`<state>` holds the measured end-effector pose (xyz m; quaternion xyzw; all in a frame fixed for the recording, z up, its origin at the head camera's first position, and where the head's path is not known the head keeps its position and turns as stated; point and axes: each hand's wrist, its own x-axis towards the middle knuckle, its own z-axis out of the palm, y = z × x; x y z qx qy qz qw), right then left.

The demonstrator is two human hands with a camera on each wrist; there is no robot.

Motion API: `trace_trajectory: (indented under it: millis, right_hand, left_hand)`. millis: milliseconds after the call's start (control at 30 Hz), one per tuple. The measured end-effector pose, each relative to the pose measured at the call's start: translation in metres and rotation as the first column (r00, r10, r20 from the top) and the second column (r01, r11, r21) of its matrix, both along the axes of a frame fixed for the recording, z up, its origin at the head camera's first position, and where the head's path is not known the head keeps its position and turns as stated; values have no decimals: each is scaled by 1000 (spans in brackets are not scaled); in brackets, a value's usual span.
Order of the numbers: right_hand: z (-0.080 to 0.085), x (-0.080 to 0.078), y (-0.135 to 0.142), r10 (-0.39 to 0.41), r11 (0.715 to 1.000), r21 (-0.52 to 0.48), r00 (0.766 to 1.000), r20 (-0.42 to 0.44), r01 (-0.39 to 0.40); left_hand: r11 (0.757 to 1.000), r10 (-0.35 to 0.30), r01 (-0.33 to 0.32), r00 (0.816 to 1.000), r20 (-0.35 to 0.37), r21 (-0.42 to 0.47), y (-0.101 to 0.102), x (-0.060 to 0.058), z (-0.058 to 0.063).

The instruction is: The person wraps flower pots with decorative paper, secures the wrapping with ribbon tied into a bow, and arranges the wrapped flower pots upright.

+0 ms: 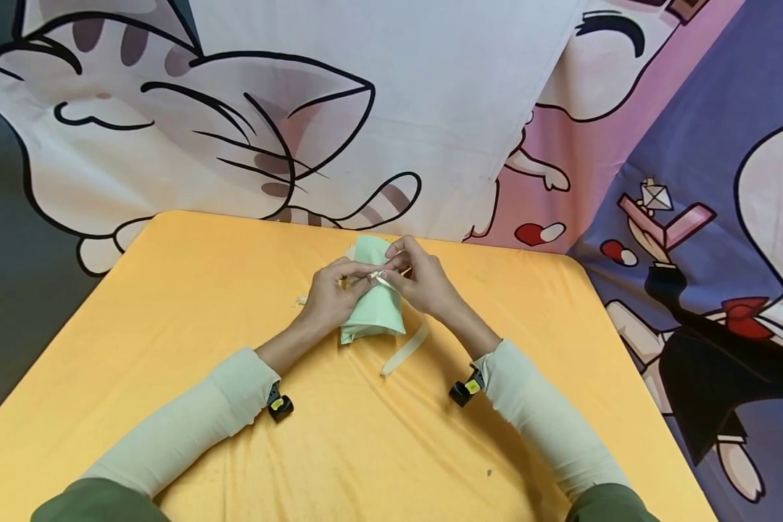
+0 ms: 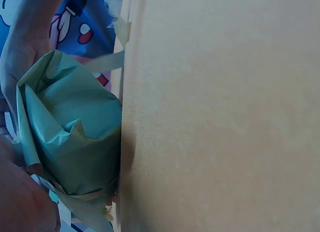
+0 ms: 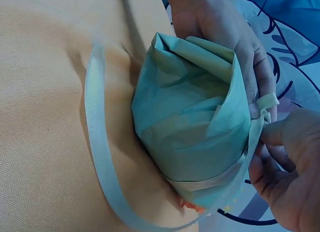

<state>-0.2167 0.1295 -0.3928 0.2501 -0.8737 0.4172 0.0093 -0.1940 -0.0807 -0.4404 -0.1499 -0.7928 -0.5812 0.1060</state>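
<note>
A mint-green paper-wrapped bundle (image 1: 372, 319) lies on the yellow cloth between my hands, its near end folded and creased. A pale ribbon (image 3: 102, 157) runs round it, and one long tail curves over the cloth. On top of the bundle sits a small knot (image 3: 264, 111) in the ribbon. My left hand (image 1: 329, 293) lies along the left side and pinches the ribbon at the knot. From the right, my right hand (image 1: 425, 279) pinches the ribbon between thumb and index finger. In the left wrist view the bundle (image 2: 75, 127) hides most of the fingers.
A yellow cloth (image 1: 287, 449) covers the table, whose far edge runs close behind the bundle. Behind it hang cartoon-printed drapes (image 1: 444, 109). Another pale ribbon end (image 1: 301, 300) shows left of my left hand. Something orange (image 3: 190, 206) peeks out at the bundle's far end.
</note>
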Motion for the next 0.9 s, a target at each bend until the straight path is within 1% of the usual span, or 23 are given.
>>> trace_trajectory:
  millis: [100, 233, 333, 467, 533, 633, 733, 833, 900]
  right_hand:
    - [-3, -1, 3, -15, 1000, -10, 1000, 8, 15]
    - [-7, -3, 8, -40, 999, -21, 998, 58, 41]
    - [-9, -3, 11, -29, 998, -46, 994, 103, 34]
    - [-8, -2, 12, -17, 997, -76, 985, 171, 31]
    - [-7, 0, 13, -27, 995, -92, 977, 210, 48]
    - [-5, 3, 15, -52, 989, -118, 964, 261, 85]
    - [-3, 6, 19, -84, 985, -124, 955, 285, 124]
    - [-5, 6, 25, -116, 981, -115, 948, 296, 156]
    - [-6, 7, 30, -136, 979, -106, 943, 303, 175]
  left_hand:
    - [1000, 11, -11, 1000, -13, 9, -1, 0, -1]
    - [999, 10, -10, 1000, -3, 33, -2, -1, -1]
    - [999, 12, -13, 1000, 18, 46, -2, -1, 0]
    - [997, 34, -36, 999, 41, 73, -1, 0, 0]
    - [993, 38, -43, 998, 45, 107, -1, 0, 0]
    - [982, 30, -39, 998, 50, 187, -2, 0, 0]
    - [967, 17, -30, 998, 57, 252, -5, -1, 0]
    - [964, 29, -48, 997, 75, 263, -9, -1, 0]
    - [966, 50, -72, 994, 93, 247, -13, 0, 0]
